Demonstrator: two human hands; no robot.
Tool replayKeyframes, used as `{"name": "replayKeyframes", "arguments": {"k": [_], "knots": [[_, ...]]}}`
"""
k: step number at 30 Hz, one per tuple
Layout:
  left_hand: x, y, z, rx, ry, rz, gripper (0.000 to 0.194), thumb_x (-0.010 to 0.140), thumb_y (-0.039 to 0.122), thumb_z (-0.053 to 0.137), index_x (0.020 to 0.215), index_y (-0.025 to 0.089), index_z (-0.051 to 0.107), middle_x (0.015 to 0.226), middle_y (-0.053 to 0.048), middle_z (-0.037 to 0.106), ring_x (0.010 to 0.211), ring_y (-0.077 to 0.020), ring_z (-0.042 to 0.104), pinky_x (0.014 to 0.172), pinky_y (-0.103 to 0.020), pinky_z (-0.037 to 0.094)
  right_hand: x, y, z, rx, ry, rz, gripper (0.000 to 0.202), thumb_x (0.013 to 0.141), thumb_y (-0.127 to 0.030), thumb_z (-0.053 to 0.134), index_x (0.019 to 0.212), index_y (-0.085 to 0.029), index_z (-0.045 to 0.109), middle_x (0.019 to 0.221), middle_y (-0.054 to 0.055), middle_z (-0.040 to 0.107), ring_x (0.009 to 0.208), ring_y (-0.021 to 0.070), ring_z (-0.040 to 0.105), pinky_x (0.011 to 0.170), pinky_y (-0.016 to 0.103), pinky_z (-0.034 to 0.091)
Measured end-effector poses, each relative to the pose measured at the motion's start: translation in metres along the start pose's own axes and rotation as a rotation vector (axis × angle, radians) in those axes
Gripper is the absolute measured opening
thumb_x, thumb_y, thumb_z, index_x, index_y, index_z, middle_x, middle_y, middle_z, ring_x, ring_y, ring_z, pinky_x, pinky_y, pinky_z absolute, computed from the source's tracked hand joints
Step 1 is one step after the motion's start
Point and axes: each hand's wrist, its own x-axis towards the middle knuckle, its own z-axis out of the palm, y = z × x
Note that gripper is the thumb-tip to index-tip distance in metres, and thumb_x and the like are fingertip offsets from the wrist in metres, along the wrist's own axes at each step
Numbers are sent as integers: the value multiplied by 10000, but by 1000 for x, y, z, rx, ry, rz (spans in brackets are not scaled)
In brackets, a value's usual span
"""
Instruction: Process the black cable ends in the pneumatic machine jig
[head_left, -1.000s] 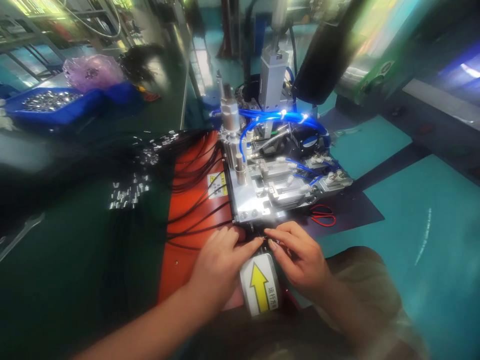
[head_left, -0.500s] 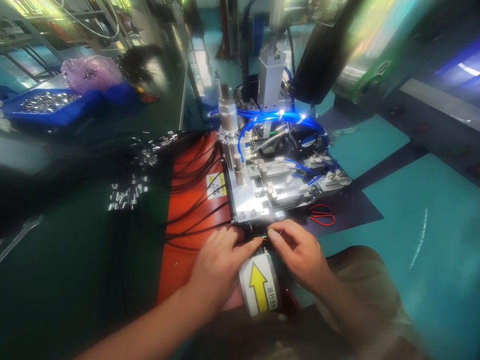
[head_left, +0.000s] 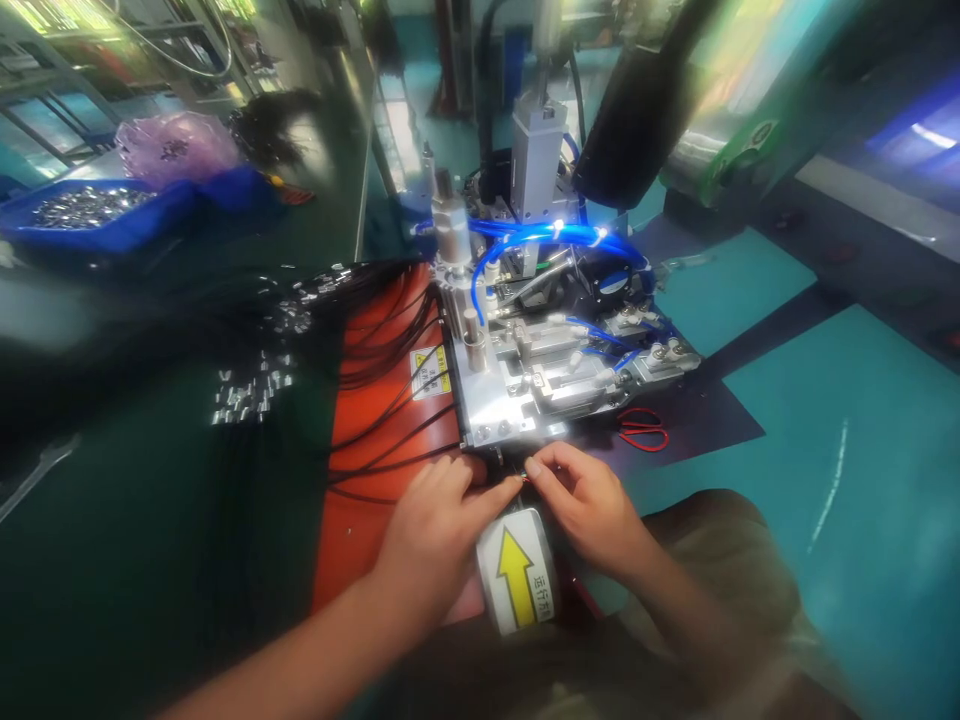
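Thin coloured wires show between the fingertips of my two hands, at the front edge of the silver machine. My left hand is closed round the wire end, its thumb reaching right; its other fingertips are partly hidden. From the right, my right hand pinches at the same wires with thumb and forefinger. Just below the hands is a white plate with a yellow arrow. Black cables run over the orange surface to the machine's left side.
Red-handled scissors lie right of the machine. Black cables with shiny metal ends lie on the green table at left. Behind them are a blue tray of metal parts and a pink bag. A wrench lies far left.
My right hand has moved slightly left, closer to my left thumb, and less of the coloured wires shows between them. My left hand has hardly moved.
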Motion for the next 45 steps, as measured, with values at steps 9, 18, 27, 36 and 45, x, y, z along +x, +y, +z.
{"name": "replayKeyframes", "arguments": {"k": [9, 18, 27, 36, 45], "knots": [[1, 1, -1, 19, -8, -1, 367, 933, 165, 459, 1212, 249, 683, 954, -94, 566, 821, -198, 495, 674, -310, 409, 0, -1, -2, 51, -66, 41, 241, 955, -377, 504, 804, -212, 595, 625, -39, 542, 555, 136, 515, 504, 227, 395], [0, 1, -1, -5, -2, -9, 362, 919, 151, 495, 1214, 250, 681, 960, -92, 573, 835, -205, 510, 696, -318, 416, 1, -2, -2, 7, -42, -70, 202, 946, -320, 530, 813, -189, 605, 736, -15, 607, 671, 147, 549, 608, 242, 431], [1, 1, -1, -3, -11, -24, 366, 918, 173, 495, 1220, 264, 679, 932, -83, 568, 818, -195, 503, 677, -303, 420, 0, 5, 2, 211, -88, 43, 244, 949, -405, 544, 819, -199, 570, 618, -39, 548, 531, 130, 547, 493, 227, 435], [1, 1, 0, -17, -2, -16, 375, 910, 142, 511, 1228, 254, 675, 947, -87, 570, 830, -203, 511, 692, -314, 424, 4, 11, 3, 392, -178, 168, 291, 927, -456, 591, 861, -174, 570, 496, -69, 523, 384, 84, 455, 380, 173, 369], [2, 2, -1, -6, 16, -12, 331, 929, 166, 506, 1188, 244, 696, 955, -90, 578, 834, -203, 517, 690, -310, 415, 2, 11, 4, 498, -180, 204, 321, 917, -473, 605, 836, -165, 572, 500, -65, 530, 386, 77, 450, 381, 173, 398]]}}
